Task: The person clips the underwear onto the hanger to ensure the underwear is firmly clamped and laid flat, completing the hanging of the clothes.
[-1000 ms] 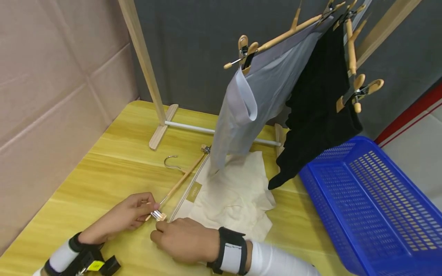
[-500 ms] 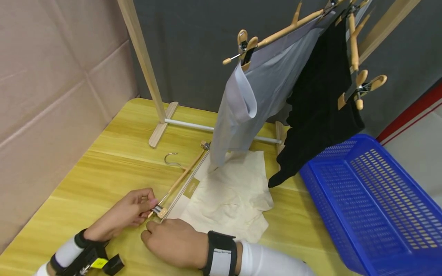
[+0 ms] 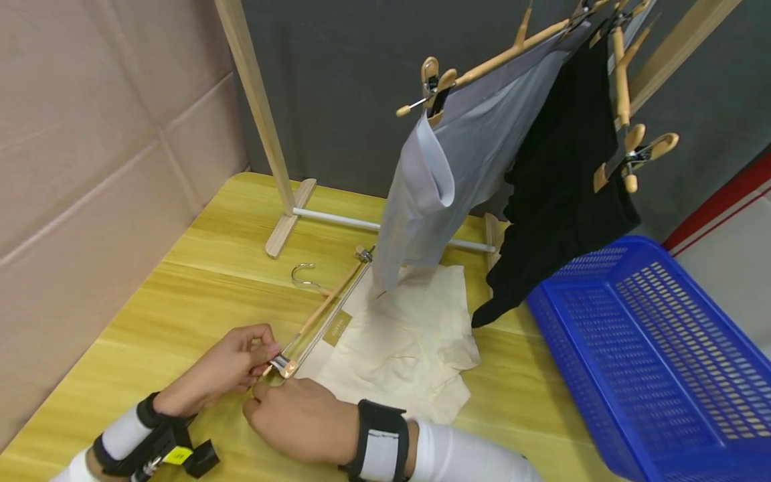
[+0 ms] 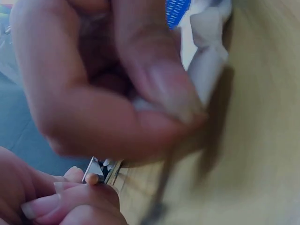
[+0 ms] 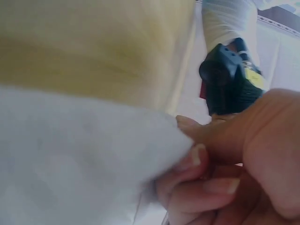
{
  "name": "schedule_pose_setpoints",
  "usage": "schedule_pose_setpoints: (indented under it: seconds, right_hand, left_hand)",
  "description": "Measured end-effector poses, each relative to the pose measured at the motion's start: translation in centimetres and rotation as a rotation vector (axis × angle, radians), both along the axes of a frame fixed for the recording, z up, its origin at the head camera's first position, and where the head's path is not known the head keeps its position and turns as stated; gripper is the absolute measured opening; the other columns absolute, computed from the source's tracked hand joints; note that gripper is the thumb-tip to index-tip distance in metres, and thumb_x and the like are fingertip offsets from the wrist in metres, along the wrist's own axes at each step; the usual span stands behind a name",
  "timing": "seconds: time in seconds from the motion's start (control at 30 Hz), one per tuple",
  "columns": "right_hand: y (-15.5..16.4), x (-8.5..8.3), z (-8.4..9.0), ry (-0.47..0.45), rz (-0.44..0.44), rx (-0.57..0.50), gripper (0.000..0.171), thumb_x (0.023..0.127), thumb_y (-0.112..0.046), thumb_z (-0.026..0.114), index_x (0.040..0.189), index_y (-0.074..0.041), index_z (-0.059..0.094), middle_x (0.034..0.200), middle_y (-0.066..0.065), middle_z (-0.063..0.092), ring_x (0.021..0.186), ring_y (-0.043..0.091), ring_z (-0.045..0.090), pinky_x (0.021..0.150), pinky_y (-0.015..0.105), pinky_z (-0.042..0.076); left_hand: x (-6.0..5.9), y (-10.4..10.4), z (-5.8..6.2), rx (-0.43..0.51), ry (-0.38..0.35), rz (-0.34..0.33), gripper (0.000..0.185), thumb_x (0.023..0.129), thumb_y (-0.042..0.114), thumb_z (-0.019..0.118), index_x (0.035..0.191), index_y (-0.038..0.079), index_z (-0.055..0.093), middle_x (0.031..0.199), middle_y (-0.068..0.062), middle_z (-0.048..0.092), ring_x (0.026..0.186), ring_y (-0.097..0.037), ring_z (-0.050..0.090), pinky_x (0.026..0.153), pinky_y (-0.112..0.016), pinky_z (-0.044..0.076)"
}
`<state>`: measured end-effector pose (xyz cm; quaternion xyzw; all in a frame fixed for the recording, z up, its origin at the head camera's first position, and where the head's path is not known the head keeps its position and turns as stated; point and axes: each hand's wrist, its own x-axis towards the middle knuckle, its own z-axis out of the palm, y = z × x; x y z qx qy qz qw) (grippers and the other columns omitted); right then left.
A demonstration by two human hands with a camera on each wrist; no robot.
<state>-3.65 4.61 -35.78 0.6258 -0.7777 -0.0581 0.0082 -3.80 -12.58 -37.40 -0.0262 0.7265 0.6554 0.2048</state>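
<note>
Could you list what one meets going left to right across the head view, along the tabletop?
Left hand → clip hanger → cream garment → blue basket.

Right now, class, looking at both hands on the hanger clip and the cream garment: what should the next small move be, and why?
Probably slide the cream garment's corner into the clip and let it close. The left hand pinches that clip at the near end of the wooden hanger, and the right hand pinches the cloth edge right beside it; whether the fabric is already inside cannot be told.
</note>
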Motion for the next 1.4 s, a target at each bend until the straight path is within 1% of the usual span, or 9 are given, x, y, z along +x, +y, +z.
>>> schedule_pose_setpoints:
  seconds: [0.2, 0.33, 0.53, 0.7, 0.87, 0.97, 1.1, 1.27, 1.4]
  right_hand:
    - [0.2, -0.2, 0.9, 0.081, 0.019, -0.062, 0.008, 0.097, -0.02, 0.054, 0.093, -0.022, 0.061, 0.089, -0.009, 0.053, 0.055, 0.002, 0.043, 0.042, 0.018, 0.035]
    - [0.1, -0.2, 0.9, 0.167, 0.022, -0.102, 0.008, 0.097, -0.021, 0.054, 0.097, -0.022, 0.062, 0.093, -0.009, 0.057, 0.071, 0.002, 0.052, 0.046, 0.019, 0.04]
    - [-0.1, -0.2, 0.6, 0.176, 0.021, -0.102, 0.015, 0.099, -0.021, 0.051, 0.109, -0.02, 0.063, 0.102, -0.008, 0.058, 0.089, 0.003, 0.053, 0.052, 0.018, 0.045]
    - [0.1, -0.4, 0.4, 0.031, 0.022, 0.0, 0.009, 0.097, -0.019, 0.054, 0.104, -0.02, 0.061, 0.089, -0.009, 0.051, 0.065, 0.002, 0.047, 0.043, 0.018, 0.036]
    - [0.3, -0.5, 0.6, -0.034, 0.036, 0.028, 0.005, 0.096, -0.018, 0.056, 0.1, -0.02, 0.06, 0.092, -0.009, 0.052, 0.059, 0.001, 0.044, 0.046, 0.016, 0.036]
    - [0.4, -0.5, 1.1, -0.054, 0.046, 0.035, 0.013, 0.1, -0.02, 0.053, 0.109, -0.019, 0.062, 0.101, -0.008, 0.055, 0.067, 0.0, 0.048, 0.054, 0.014, 0.04]
    - [0.6, -0.4, 1.4, -0.043, 0.053, 0.035, 0.018, 0.101, -0.02, 0.049, 0.113, -0.02, 0.062, 0.099, -0.009, 0.055, 0.072, 0.0, 0.049, 0.06, 0.013, 0.041]
    - [0.8, -0.2, 1.5, -0.061, 0.063, 0.056, 0.015, 0.101, -0.021, 0.05, 0.112, -0.023, 0.06, 0.094, -0.012, 0.051, 0.075, -0.001, 0.048, 0.061, 0.014, 0.041]
    - [1.3, 0.0, 2.0, -0.169, 0.119, 0.06, 0.018, 0.101, -0.031, 0.05, 0.115, -0.022, 0.058, 0.1, -0.013, 0.049, 0.079, -0.003, 0.045, 0.066, 0.012, 0.039]
  left_hand:
    - [-0.3, 0.3, 0.4, -0.046, 0.057, -0.014, 0.025, 0.1, 0.014, 0.049, 0.084, -0.004, 0.043, 0.061, -0.002, 0.04, 0.048, -0.01, 0.036, 0.045, -0.02, 0.031]
    - [-0.5, 0.7, 0.4, -0.122, 0.117, -0.035, 0.028, 0.099, 0.016, 0.053, 0.082, -0.004, 0.045, 0.063, -0.003, 0.044, 0.056, -0.014, 0.046, 0.057, -0.025, 0.039]
    - [-0.7, 0.6, -0.1, -0.096, 0.093, -0.06, 0.027, 0.097, 0.02, 0.057, 0.081, 0.0, 0.047, 0.064, -0.003, 0.046, 0.058, -0.015, 0.047, 0.061, -0.028, 0.041]
    - [-1.8, -0.3, -0.5, -0.052, 0.043, -0.252, 0.029, 0.098, 0.021, 0.056, 0.083, -0.003, 0.051, 0.062, -0.002, 0.048, 0.048, -0.008, 0.04, 0.043, -0.02, 0.032]
    - [-3.9, -0.7, 0.0, -0.156, 0.035, -0.474, 0.036, 0.102, 0.03, 0.048, 0.082, 0.001, 0.055, 0.061, -0.001, 0.049, 0.042, -0.008, 0.04, 0.039, -0.019, 0.03]
    - [-5.1, -0.3, 0.0, -0.186, 0.024, -0.464, 0.038, 0.1, 0.034, 0.052, 0.078, 0.002, 0.055, 0.062, 0.0, 0.048, 0.041, -0.008, 0.038, 0.039, -0.02, 0.032]
    - [-5.9, 0.4, -0.7, -0.19, 0.027, -0.369, 0.036, 0.095, 0.034, 0.059, 0.077, 0.003, 0.058, 0.063, 0.0, 0.051, 0.041, -0.007, 0.032, 0.037, -0.02, 0.031]
    - [-5.5, 1.3, -2.2, -0.146, 0.166, -0.37, 0.035, 0.098, 0.028, 0.056, 0.077, 0.0, 0.055, 0.06, 0.002, 0.044, 0.047, -0.007, 0.035, 0.044, -0.02, 0.031]
    - [-4.5, 1.7, -2.7, -0.035, 0.218, -0.356, 0.037, 0.1, 0.024, 0.051, 0.076, -0.003, 0.047, 0.059, 0.005, 0.039, 0.049, -0.006, 0.037, 0.048, -0.02, 0.033]
